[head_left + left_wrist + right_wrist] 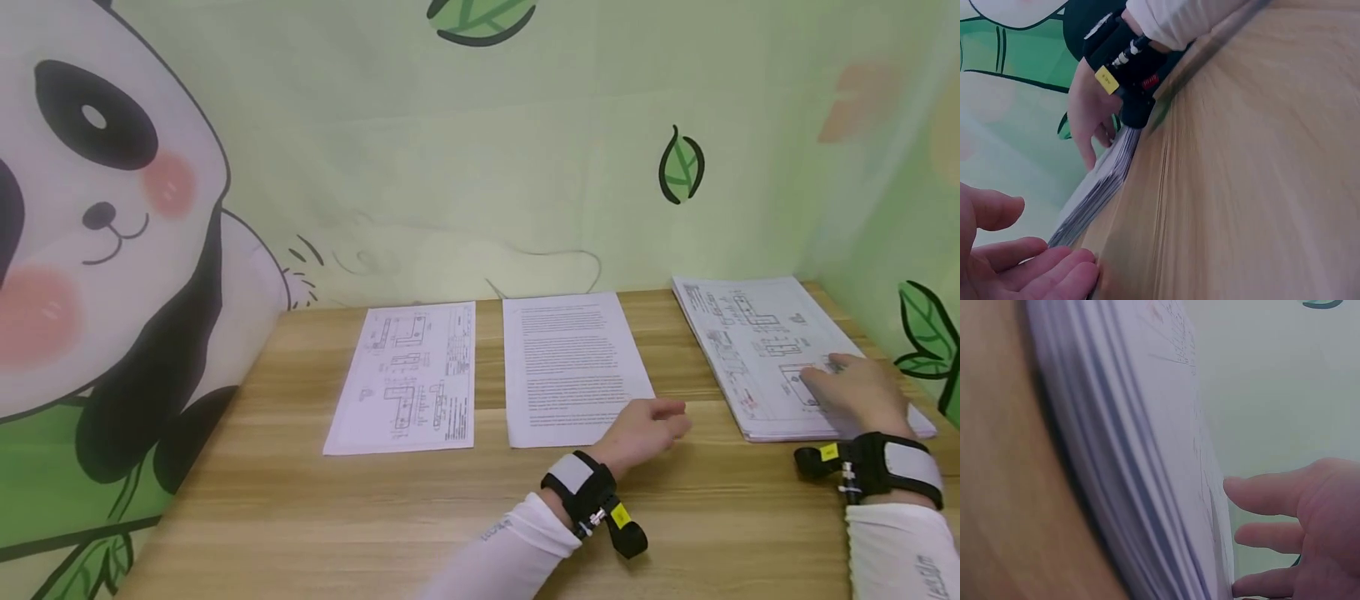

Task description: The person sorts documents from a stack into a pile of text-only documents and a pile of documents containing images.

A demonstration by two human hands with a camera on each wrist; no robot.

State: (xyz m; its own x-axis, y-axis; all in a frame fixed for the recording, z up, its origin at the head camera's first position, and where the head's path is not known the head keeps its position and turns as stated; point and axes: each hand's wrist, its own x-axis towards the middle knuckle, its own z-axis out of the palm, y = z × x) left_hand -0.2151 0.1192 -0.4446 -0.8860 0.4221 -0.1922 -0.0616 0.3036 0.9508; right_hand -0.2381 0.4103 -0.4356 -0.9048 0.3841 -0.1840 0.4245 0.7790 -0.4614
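Note:
On the right of the table lies a stack of papers (757, 350), its top sheet printed with technical drawings. My right hand (862, 387) is over the stack's near right part; in the right wrist view its fingers (1266, 494) are spread at the stack's surface and grip nothing. Beside the middle text sheet (570, 358), my left hand (645, 433) is held with fingers extended and nothing in it. In the left wrist view, the left hand's relaxed fingers (1054, 269) appear near the edge of the paper stack (1100, 187).
A single drawing sheet (405, 379) lies to the left of the text sheet, with a strip of wooden table (489, 375) between them. Behind the table hangs a green backdrop (375, 167) with a panda and leaves. Both wrists wear black straps (581, 487).

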